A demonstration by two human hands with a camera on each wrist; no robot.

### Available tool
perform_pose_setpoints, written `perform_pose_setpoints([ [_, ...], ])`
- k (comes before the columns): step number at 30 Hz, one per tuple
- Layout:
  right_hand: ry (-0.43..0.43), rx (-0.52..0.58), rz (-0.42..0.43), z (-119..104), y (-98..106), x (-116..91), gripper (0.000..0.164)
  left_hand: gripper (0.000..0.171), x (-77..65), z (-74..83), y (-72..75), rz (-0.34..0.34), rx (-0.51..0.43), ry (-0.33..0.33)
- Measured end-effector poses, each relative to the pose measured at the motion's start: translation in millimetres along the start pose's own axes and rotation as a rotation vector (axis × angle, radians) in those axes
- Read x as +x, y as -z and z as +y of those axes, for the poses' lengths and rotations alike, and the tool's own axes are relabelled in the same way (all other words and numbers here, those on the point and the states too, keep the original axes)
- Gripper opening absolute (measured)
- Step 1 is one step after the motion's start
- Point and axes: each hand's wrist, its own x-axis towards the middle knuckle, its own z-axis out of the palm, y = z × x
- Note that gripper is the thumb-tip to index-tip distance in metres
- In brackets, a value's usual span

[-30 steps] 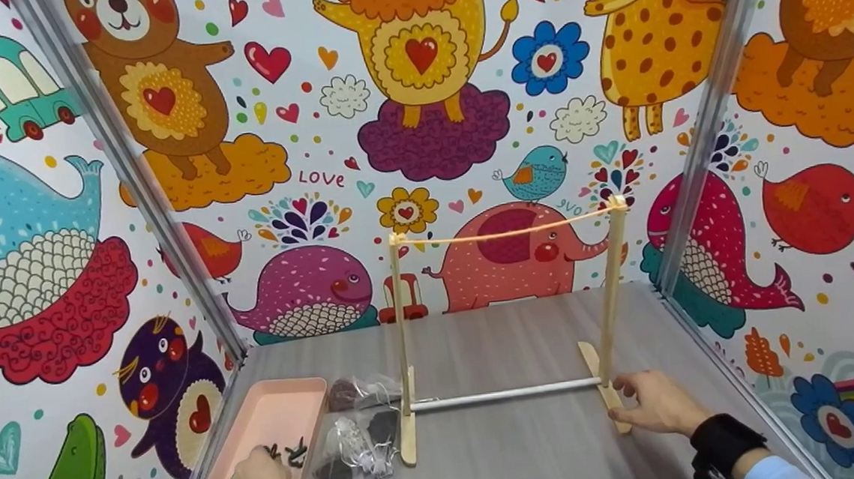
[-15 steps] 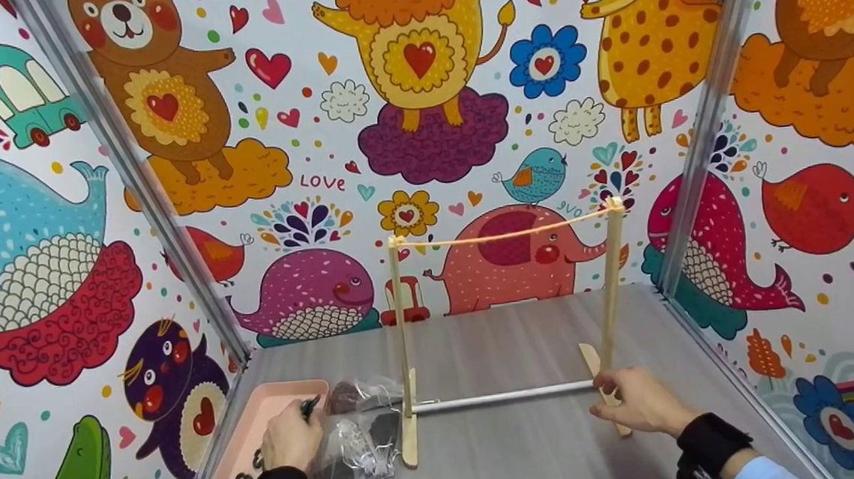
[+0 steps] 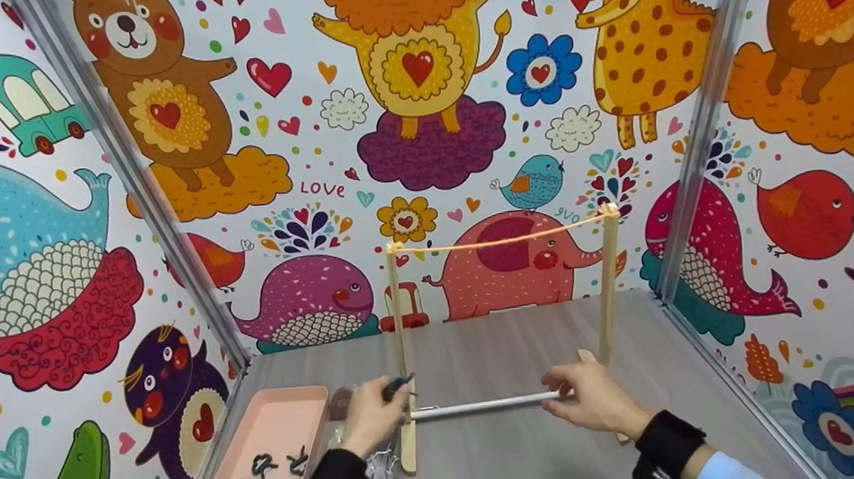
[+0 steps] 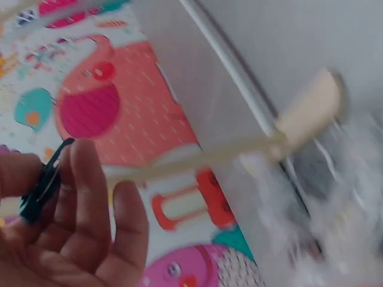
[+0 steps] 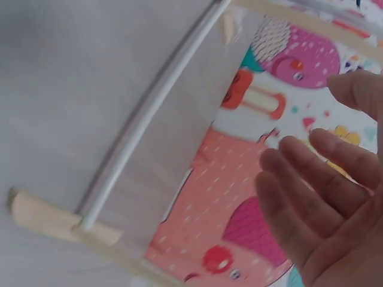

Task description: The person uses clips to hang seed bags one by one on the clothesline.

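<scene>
My left hand (image 3: 368, 420) pinches a small dark green clip (image 4: 45, 185) between thumb and fingers, beside the left post (image 3: 396, 309) of a small wooden stand. An orange cord (image 3: 502, 242) is strung between the tops of its two posts, and a white rod (image 3: 476, 406) joins the bases. My right hand (image 3: 596, 399) is near the right post (image 3: 609, 294), in front of the rod's right end in the head view. In the right wrist view its fingers (image 5: 308, 203) are spread and relaxed, holding nothing.
A pink tray (image 3: 278, 419) at the left contains several dark green clips (image 3: 264, 467). Clear plastic bags (image 4: 329, 221) lie between the tray and the stand, partly hidden by my left arm. Cartoon-printed walls with metal corner rails (image 3: 128, 155) enclose the table (image 3: 502, 459).
My left hand has left the tray with a clip and moved right and up to the stand's left post. My right hand has shifted left from the right base along the rod.
</scene>
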Motion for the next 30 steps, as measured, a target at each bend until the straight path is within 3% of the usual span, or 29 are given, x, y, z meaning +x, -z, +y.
perform_pose_setpoints([
  [3, 0.045, 0.017, 0.033, -16.9, -9.4, 9.4, 0.024, 0.024, 0.3, 20.5, -14.3, -0.145, -0.236, 0.020],
  [6, 0.114, 0.062, 0.042, -32.8, -18.4, 18.0, 0.038, 0.026, 1.9, 38.0, -29.0, -0.240, -0.390, 0.027],
  [10, 0.225, 0.088, 0.035, -48.9, -27.7, 25.9, 0.055, 0.029, 1.1, 56.4, -43.0, -0.345, -0.508, 0.061],
  [14, 0.347, 0.078, 0.101, -55.6, -32.9, 29.1, 0.049, 0.030, -1.9, 66.7, -49.0, -0.438, -0.600, 0.108],
  [18, 0.460, 0.042, 0.195, -57.5, -35.7, 29.4, 0.045, 0.026, -5.0, 68.6, -48.0, -0.498, -0.646, 0.112],
  [23, 0.534, 0.043, 0.225, -58.8, -35.8, 28.7, 0.040, 0.030, -6.8, 67.1, -47.3, -0.534, -0.652, 0.099],
  [30, 0.520, 0.003, 0.291, -55.0, -36.9, 26.7, 0.037, 0.030, -7.1, 64.6, -46.0, -0.465, -0.564, 0.144],
])
